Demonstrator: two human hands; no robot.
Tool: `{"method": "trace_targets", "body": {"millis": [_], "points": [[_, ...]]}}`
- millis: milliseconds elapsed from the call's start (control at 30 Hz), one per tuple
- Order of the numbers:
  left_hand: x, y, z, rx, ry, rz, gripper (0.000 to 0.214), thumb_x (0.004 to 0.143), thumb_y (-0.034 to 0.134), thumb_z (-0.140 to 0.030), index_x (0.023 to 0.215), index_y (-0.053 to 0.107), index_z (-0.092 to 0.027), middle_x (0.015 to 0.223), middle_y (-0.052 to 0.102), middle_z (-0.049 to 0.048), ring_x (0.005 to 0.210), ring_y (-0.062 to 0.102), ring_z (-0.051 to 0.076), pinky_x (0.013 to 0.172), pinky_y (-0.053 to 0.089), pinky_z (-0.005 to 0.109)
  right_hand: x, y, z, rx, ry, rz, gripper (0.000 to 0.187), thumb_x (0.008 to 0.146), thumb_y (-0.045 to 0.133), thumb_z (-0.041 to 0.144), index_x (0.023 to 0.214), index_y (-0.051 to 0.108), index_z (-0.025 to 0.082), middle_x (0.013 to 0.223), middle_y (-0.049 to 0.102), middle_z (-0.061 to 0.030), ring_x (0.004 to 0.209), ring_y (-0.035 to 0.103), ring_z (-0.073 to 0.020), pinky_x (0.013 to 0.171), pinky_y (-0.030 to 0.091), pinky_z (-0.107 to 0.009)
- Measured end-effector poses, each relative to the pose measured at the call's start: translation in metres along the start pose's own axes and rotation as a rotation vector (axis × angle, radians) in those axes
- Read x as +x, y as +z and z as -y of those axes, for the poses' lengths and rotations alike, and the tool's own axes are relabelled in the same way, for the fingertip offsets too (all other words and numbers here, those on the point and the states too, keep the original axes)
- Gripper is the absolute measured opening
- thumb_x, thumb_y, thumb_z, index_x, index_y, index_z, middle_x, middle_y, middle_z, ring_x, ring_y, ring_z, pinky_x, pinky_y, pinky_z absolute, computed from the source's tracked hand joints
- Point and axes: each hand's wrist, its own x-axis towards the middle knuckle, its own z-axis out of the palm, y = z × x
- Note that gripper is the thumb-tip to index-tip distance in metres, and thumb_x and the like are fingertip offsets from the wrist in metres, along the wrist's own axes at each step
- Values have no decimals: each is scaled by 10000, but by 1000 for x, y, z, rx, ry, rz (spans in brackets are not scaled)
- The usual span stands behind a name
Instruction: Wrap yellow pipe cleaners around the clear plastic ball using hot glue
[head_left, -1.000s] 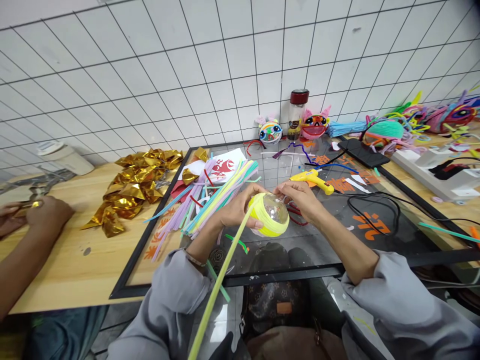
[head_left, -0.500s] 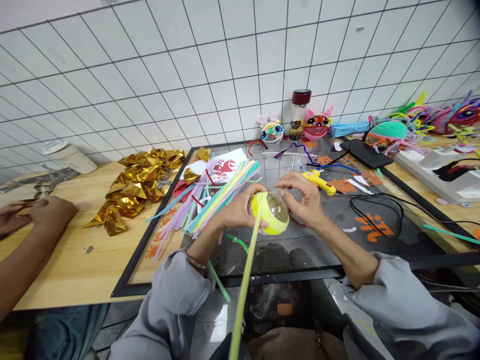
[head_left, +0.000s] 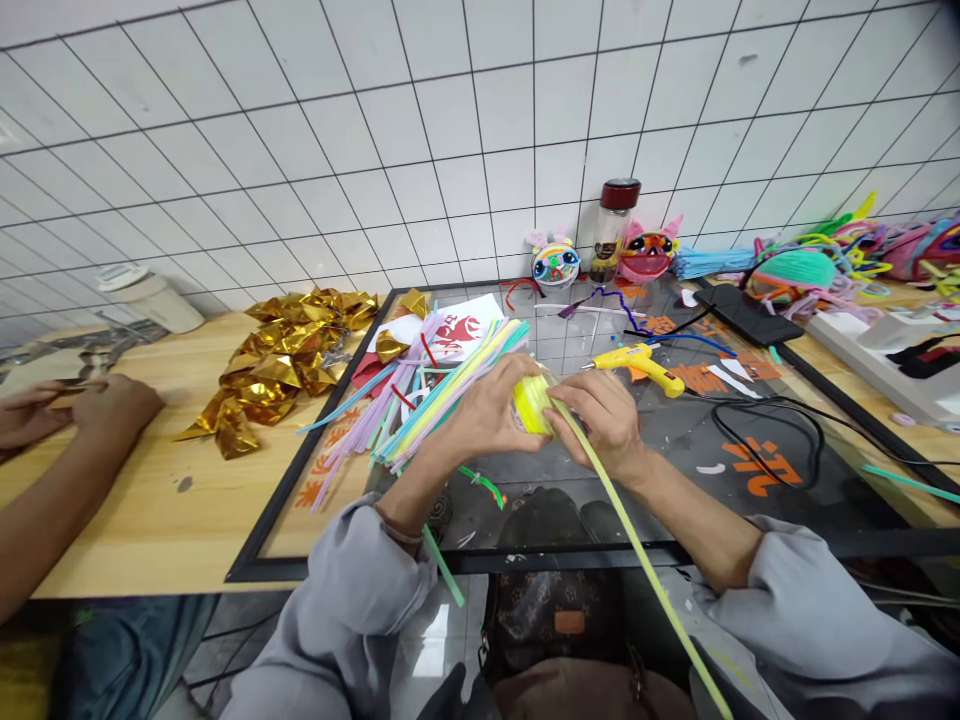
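Note:
My left hand and my right hand both close round a small clear ball wrapped in yellow pipe cleaner, held just above the glass sheet. Most of the ball is hidden by my fingers. A long yellow-green pipe cleaner tail runs from the ball under my right hand and down toward the lower right. Just left of my left hand lies a pile of pastel pipe cleaners.
A yellow glue gun with a black cable lies behind my hands. Gold foil pieces sit on the wooden table at left, where another person's hands work. Colourful craft faces and a jar stand by the tiled wall.
My right hand has come down onto the ball. The loose pipe cleaner tail has swung from the lower left across to the lower right. The ball is now mostly covered.

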Motion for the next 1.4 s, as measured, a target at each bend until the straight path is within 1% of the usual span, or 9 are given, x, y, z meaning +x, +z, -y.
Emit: {"method": "trace_targets", "body": {"millis": [100, 200, 267, 367, 700, 833, 1100, 1400], "points": [[0, 1, 0, 12, 24, -2, 646, 646, 795, -306, 1204, 485, -211, 1276, 587, 132, 1240, 588, 324, 1062, 488, 488, -1, 0, 0, -27, 37, -17, 111, 903, 616, 186, 1008, 649, 169, 840, 694, -83, 750, 610, -210, 669, 460, -350], [0, 1, 1, 17, 42, 2, 672, 641, 808, -316, 1219, 482, -208, 1286, 586, 138, 1250, 585, 333, 1060, 494, 497, -2, 1, 0, -63, 55, -28, 75, 889, 632, 160, 960, 655, 159, 816, 695, -85, 739, 616, -209, 665, 472, -348], [-1, 1, 1, 18, 39, 4, 692, 632, 824, -315, 1227, 485, -220, 1296, 584, 131, 1257, 581, 333, 1062, 496, 494, -3, 2, -1, -80, 50, -44, 51, 884, 637, 135, 925, 650, 162, 785, 691, -78, 719, 613, -200, 654, 473, -337], [-1, 1, -1, 15, 41, 3, 700, 627, 838, -307, 1231, 493, -225, 1306, 582, 128, 1261, 577, 335, 1068, 491, 495, -3, 3, -1, -96, 31, -61, 61, 891, 629, 116, 905, 641, 174, 750, 686, -60, 695, 610, -186, 635, 466, -320], [-1, 3, 3, 45, 100, -1, 692, 657, 830, -357, 1240, 485, -218, 1303, 583, 134, 1251, 582, 327, 1060, 499, 493, -4, 3, -1, -95, 35, -56, 85, 916, 591, 118, 896, 636, 186, 738, 682, -48, 688, 609, -170, 626, 453, -306], [-1, 4, 2, 37, 96, -1, 696, 657, 824, -354, 1249, 485, -214, 1318, 579, 138, 1257, 579, 335, 1061, 494, 492, -3, 3, 0, -82, 38, -57, 75, 905, 600, 111, 892, 639, 173, 739, 685, -58, 690, 614, -178, 626, 463, -314], [-1, 1, -3, 60, 59, 23, 723, 651, 822, -334, 1262, 448, -235, 1320, 580, 129, 1271, 577, 335, 1078, 476, 491, -4, 5, 1, -93, 100, -63, 110, 900, 576, 142, 852, 652, 205, 721, 683, -38, 666, 622, -169, 633, 485, -316], [-1, 0, -9, 81, 36, 20, 747, 652, 810, -323, 1278, 423, -194, 1275, 598, 130, 1211, 607, 325, 1031, 505, 450, -1, 3, 1, -119, 86, -77, 110, 884, 600, 132, 808, 634, 203, 685, 666, -31, 641, 605, -163, 616, 463, -309]]}}
